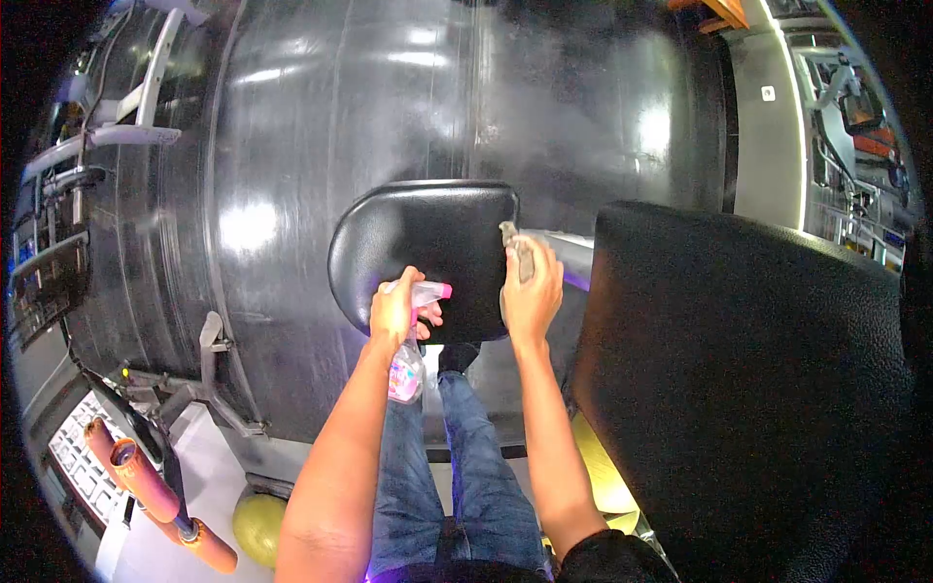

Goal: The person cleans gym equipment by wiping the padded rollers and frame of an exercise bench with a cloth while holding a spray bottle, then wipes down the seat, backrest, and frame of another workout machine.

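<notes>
My left hand [400, 309] is wrapped round the neck of a clear spray bottle [405, 374] with a pink and white trigger head, its pink nozzle pointing right over a black padded seat [432, 228]. A crumpled greyish cloth [525, 260] is gripped between the thumb and fingers of my right hand [534, 293], at the right edge of the same seat. The seat has a rounded left end and a straighter right side. The lower part of the bottle hangs over my legs.
A large black padded backrest [739, 389] rises close on the right. Metal gym frames [155, 73] stand at the left. Orange foam rollers [146, 479] and a yellow-green ball [260, 528] are at the lower left. Dark flooring [292, 126] lies beyond the seat.
</notes>
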`<state>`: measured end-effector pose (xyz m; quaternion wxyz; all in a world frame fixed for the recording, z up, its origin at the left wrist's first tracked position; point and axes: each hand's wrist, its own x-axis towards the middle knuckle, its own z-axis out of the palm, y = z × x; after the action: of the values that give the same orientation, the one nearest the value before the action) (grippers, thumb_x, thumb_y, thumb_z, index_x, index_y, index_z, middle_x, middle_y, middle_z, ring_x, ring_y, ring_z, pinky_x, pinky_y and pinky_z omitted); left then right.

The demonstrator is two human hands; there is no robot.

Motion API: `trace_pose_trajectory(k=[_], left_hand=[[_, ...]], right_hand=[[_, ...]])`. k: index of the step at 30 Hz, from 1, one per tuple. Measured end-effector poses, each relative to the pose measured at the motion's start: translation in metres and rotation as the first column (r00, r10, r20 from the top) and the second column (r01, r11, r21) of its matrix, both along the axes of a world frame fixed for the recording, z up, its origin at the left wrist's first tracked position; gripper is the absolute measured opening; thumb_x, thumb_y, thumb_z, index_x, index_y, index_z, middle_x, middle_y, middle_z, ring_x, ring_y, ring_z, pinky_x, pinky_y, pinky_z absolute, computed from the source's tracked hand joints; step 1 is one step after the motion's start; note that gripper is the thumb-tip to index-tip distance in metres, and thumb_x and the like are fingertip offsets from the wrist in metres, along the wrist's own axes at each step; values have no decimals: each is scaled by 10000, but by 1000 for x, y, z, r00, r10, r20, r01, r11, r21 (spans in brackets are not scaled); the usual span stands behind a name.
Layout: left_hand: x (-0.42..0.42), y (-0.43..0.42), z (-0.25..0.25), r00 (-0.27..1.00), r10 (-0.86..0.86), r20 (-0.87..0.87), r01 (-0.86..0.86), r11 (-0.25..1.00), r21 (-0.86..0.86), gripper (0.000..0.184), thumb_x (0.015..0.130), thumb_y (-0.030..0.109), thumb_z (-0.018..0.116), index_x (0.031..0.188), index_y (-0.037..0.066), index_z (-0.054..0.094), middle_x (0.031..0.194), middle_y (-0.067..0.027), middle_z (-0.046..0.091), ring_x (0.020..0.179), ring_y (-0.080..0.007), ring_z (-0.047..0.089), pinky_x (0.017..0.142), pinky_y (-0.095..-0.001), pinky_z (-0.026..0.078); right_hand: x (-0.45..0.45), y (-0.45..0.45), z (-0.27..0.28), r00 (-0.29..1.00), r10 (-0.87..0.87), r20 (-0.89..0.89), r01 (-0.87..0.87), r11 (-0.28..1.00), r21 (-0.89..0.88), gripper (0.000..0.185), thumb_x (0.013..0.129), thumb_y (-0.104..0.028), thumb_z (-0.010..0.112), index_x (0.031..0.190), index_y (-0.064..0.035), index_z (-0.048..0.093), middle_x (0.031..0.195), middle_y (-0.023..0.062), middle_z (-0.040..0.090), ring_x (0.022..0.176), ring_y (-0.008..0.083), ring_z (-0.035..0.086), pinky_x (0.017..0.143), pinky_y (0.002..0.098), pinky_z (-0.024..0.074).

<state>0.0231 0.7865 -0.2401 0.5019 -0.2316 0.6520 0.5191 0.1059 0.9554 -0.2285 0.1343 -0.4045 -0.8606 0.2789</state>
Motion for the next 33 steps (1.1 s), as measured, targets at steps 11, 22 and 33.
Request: trace_pose_trajectory(k=[11,22,33], left_hand=[[-4,4,5,998,18,64,-18,1000,-11,509,882,434,446,882,-36,641,629,-147,632,490,-223,632,357,-316,478],[0,1,2,1000,13,14,-14,1000,18,512,908,438,425,914,-39,610,642,-159,628,499,-230,635,353,-321,483],[-1,3,6,1000,-16,19,16,1000,-20,487,881,415,449,874,-24,660,645,-134,643,504,-216,637,375,-319,487]], right_hand=[[63,-23,14,983,-178,53,185,917,-354,212,879,-171,661,1052,-51,681,1005,137,675,958,282,645,852,360,480],[4,23,-30,962,-252,-106,176,867,-466,310,896,-204,651,1108,23,662,968,88,707,899,143,638,837,287,479],[92,-23,-11,938,-270,220,345,803,-487,312,887,-269,661,1065,-13,675,999,137,701,926,231,668,845,327,492]])
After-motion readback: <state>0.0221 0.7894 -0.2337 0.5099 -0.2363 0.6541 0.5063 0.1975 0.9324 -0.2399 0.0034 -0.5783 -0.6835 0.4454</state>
